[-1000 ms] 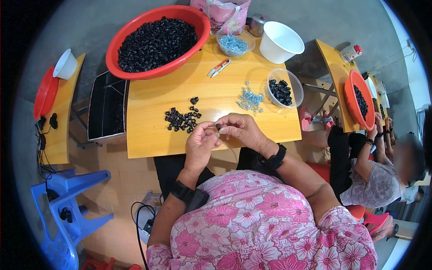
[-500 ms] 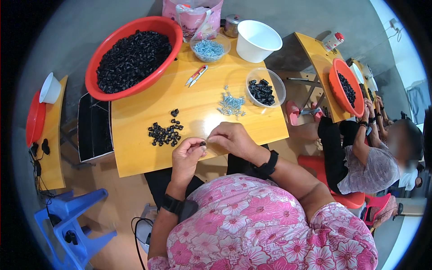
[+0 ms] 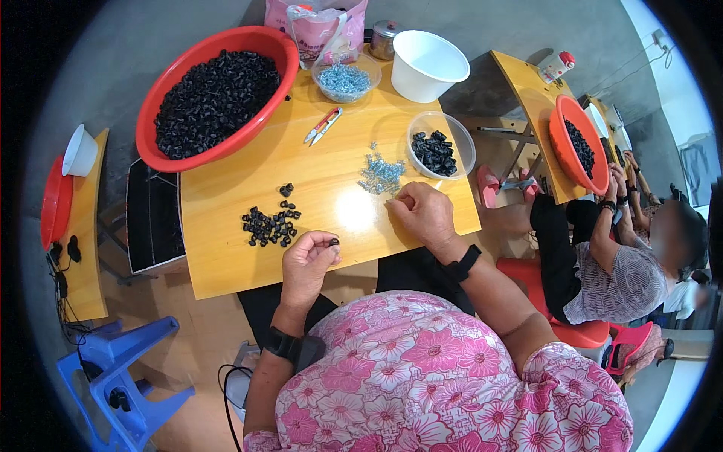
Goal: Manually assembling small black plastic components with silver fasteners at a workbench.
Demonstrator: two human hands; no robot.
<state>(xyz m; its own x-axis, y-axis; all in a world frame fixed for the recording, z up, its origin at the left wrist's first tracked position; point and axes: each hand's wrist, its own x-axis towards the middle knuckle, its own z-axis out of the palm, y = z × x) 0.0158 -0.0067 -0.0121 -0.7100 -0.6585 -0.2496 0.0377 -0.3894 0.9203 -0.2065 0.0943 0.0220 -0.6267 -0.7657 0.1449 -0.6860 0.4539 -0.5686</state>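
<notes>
While the left hand pinches one small black piece between thumb and forefinger, over the table's near edge, the right hand bends down to the table, thumb and forefinger tips drawn close together. Whether those tips grip anything, I cannot tell; the heap of metal pieces lies just beyond them.

Good handling here, I judge, means gripping the black piece lightly by its sides, so that it neither rolls nor slips off the edge. The right fingertips would do best at the near fringe of the heap, lifting a single metal piece rather than raking the tangle apart.

As for counts, one black piece is in the left fingers. Left of them, and a little farther out, sits one loose cluster of black pieces, dozens perhaps, too crowded to count. The metal heap is single, its pieces also too tangled to number. Past the right fingers stands one clear bowl of black parts; farther beyond both hands are one clear bowl of metal pieces, one white bucket, one pair of snips and, far to the left, one red basin heaped with uncountable black pieces.
</notes>
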